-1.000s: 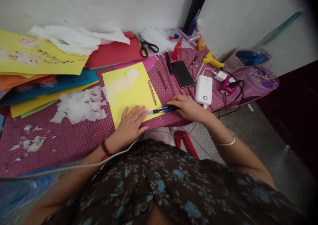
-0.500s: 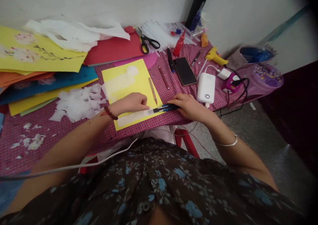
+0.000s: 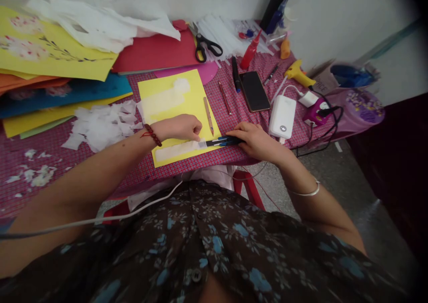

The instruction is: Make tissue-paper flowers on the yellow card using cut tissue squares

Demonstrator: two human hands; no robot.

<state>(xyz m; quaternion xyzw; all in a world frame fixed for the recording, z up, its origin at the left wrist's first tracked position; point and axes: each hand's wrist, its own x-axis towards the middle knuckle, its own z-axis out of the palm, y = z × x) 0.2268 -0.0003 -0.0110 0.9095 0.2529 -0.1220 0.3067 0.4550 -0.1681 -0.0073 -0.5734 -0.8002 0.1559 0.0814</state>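
My right hand (image 3: 252, 139) is wrapped over the rear of a slim black and blue tool that looks like a stapler (image 3: 219, 141). Its narrow front end meets the folded end of a white paper strip (image 3: 175, 151). My left hand (image 3: 182, 128) is closed, thumb and finger pressed at that same strip end. Under the strip lies a yellow sheet (image 3: 197, 87), which also carries a pale folded paper piece (image 3: 162, 104) with a round white tuft (image 3: 181, 85). A brown pencil (image 3: 208, 116) rests on the sheet's right side.
Torn white paper pieces (image 3: 103, 124) are heaped left of the sheet. Black-handled scissors (image 3: 207, 47), a red glue bottle (image 3: 250, 51), a phone (image 3: 254, 91), a white power bank (image 3: 282, 116) and a yellow glue gun (image 3: 299, 73) lie behind and right. A white cable (image 3: 143, 208) crosses before me.
The camera view has shifted slightly, so the table sits higher and objects at the right appear farther right. Both hands keep their places at the strip and the tool.
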